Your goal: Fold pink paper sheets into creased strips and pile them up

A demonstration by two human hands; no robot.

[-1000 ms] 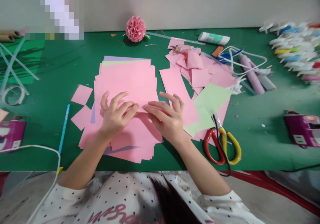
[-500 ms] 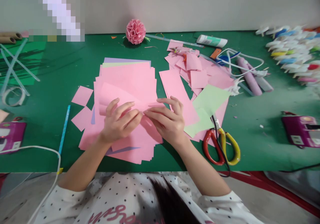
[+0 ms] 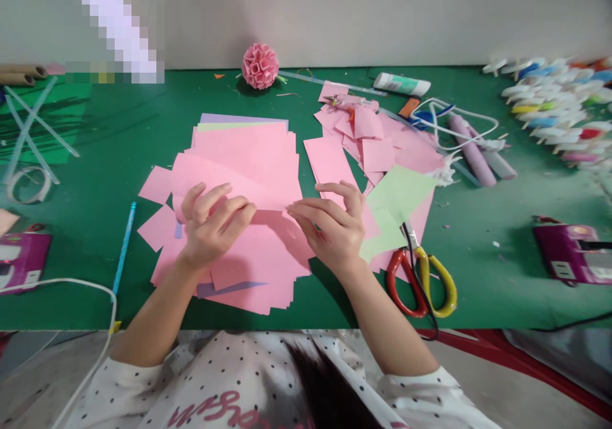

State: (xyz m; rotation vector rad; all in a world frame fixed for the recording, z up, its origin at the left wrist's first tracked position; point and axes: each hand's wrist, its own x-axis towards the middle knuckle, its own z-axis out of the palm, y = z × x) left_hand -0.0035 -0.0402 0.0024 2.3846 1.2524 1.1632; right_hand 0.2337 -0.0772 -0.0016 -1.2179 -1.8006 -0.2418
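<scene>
Between my two hands a pink paper sheet (image 3: 215,175) is held raised, its left part curling over. My left hand (image 3: 213,225) has its fingers bent and closed on the sheet's near left side. My right hand (image 3: 332,228) pinches the sheet's right end between thumb and fingertips. Underneath lies a stack of pink paper (image 3: 258,276) with purple and green edges showing. Two small pink squares (image 3: 156,227) lie left of the stack. Pink paper strips (image 3: 329,161) rest just beyond my right hand, partly hidden by it.
Red-and-yellow-handled scissors (image 3: 421,282) lie right of my forearm, by green paper (image 3: 401,193). A pink paper ball (image 3: 260,65) sits at the back. A blue pencil (image 3: 124,250) lies left. Glue guns (image 3: 471,148), a white tube (image 3: 401,84) and purple boxes (image 3: 568,254) surround the work area.
My hands have moved apart, the left one leftward and the right one slightly rightward. The held sheet has shifted left, and its near edge now shows between them.
</scene>
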